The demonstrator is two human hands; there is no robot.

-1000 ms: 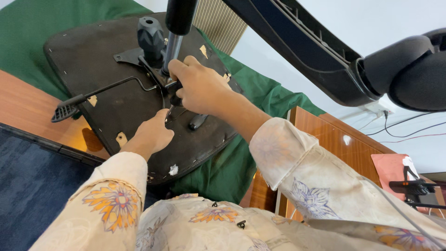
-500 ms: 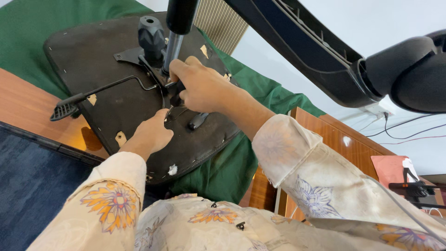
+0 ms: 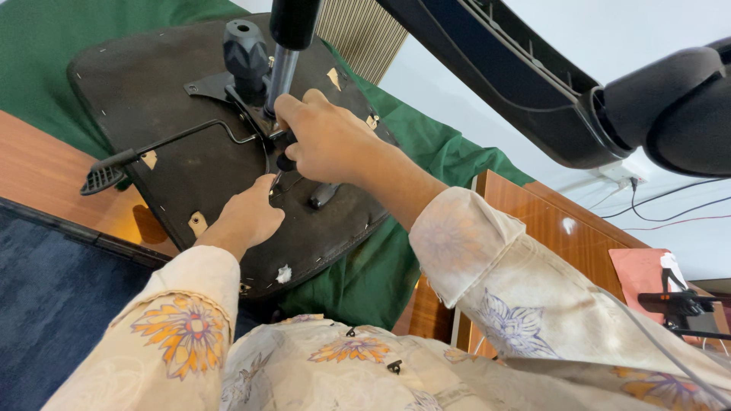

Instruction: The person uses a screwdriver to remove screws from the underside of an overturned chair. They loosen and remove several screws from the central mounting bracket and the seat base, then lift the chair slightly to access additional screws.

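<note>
An upturned black chair seat (image 3: 152, 91) lies on a green cloth (image 3: 426, 160). My right hand (image 3: 327, 141) is shut on the black handle of a screwdriver (image 3: 285, 162), just beside the metal gas column (image 3: 283, 72). The tool points down at the mechanism plate. My left hand (image 3: 247, 217) rests on the seat's underside, its curled fingertips pinched around the screwdriver's thin shaft at the tip. What lies under the tip is hidden by my fingers. A ribbed black knob (image 3: 245, 49) stands just left of the column.
A bent lever with a paddle end (image 3: 103, 176) sticks out to the left. The chair's base arm (image 3: 518, 84) and a caster (image 3: 678, 106) hang overhead at the right. The wooden table (image 3: 46, 183) borders blue carpet (image 3: 53, 289). Cables and a pink pad (image 3: 640, 278) lie far right.
Both hands stay at the screwdriver. The view has shifted slightly, and my right hand sits a touch lower on the handle.
</note>
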